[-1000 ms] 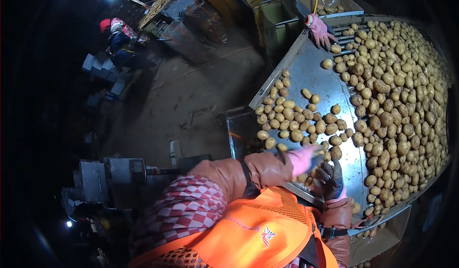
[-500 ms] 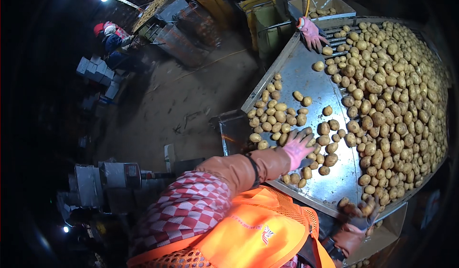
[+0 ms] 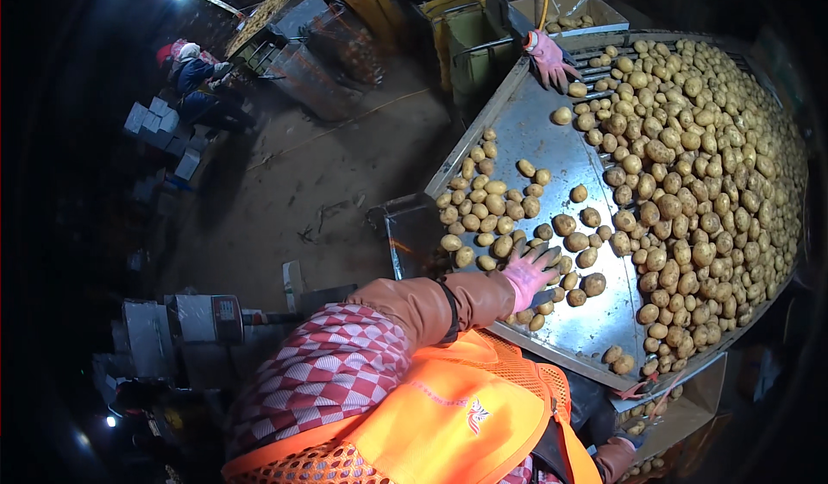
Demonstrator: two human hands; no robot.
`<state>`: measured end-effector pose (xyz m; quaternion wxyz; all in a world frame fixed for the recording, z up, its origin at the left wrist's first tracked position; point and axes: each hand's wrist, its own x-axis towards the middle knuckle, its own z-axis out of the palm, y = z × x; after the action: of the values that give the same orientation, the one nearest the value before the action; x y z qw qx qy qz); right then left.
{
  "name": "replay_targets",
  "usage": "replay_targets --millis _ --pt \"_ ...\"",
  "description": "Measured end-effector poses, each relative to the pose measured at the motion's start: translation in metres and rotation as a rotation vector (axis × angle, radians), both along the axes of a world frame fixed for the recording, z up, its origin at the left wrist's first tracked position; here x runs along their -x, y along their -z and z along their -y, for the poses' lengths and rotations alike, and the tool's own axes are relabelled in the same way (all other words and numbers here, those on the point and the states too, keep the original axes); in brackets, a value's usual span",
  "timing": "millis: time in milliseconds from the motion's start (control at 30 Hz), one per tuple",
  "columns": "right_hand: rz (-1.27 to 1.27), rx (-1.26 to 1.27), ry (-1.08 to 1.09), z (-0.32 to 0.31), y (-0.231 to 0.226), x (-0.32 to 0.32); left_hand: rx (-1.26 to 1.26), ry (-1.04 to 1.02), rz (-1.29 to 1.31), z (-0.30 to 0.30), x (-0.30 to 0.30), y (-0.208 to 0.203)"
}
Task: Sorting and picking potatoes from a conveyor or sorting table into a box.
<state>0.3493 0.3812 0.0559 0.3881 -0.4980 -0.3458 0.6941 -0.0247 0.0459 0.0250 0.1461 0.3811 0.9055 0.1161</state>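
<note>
My left hand [image 3: 530, 273], in a pink glove with dark fingertips, lies with fingers spread over potatoes on the metal sorting table [image 3: 565, 143]. Loose potatoes [image 3: 487, 208] are gathered beyond it toward the table's left edge. A few more potatoes [image 3: 586, 258] sit just right of its fingers. Down at the lower right, my right hand [image 3: 635, 440] is at a cardboard box [image 3: 686, 424] with potatoes in it, below the table's near edge. Its fingers are small and partly hidden, so what they hold cannot be made out.
A large heap of potatoes [image 3: 690, 199] covers the table's right side. A pink glove [image 3: 552, 59] rests at the far corner by a pole; no arm shows. Another box [image 3: 591, 9] stands behind. At far left, a person [image 3: 197, 74] is near stacked boxes [image 3: 155, 126].
My right hand has gone down from the table's near edge, where it held potatoes, to the box below. My left hand stays spread over the potatoes. The view has shifted slightly.
</note>
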Motion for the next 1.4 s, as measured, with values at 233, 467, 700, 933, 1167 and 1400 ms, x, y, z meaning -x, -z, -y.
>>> replay_targets --millis 233,467,700,933,1167,1400 --pt "0.056 -0.02 -0.049 -0.003 -0.012 -0.003 -0.045 -0.125 -0.014 -0.016 -0.022 -0.001" --pt "-0.14 -0.255 -0.693 0.008 -0.075 0.057 0.279 0.221 0.037 -0.01 0.023 -0.017" --pt "0.113 -0.102 -0.714 0.043 -0.031 0.262 0.014 -0.109 -0.158 0.037 0.008 0.003" --pt "1.091 -1.233 -0.895 0.073 0.009 0.348 -0.138 -0.533 -0.068 0.091 0.012 0.037" --pt "0.711 -1.124 -1.447 0.171 0.049 0.333 -0.012 -0.683 -0.355 0.035 0.097 0.011" --pt "0.125 -0.194 -0.888 0.107 0.03 0.276 0.051 -0.165 0.027 0.05 0.07 0.011"
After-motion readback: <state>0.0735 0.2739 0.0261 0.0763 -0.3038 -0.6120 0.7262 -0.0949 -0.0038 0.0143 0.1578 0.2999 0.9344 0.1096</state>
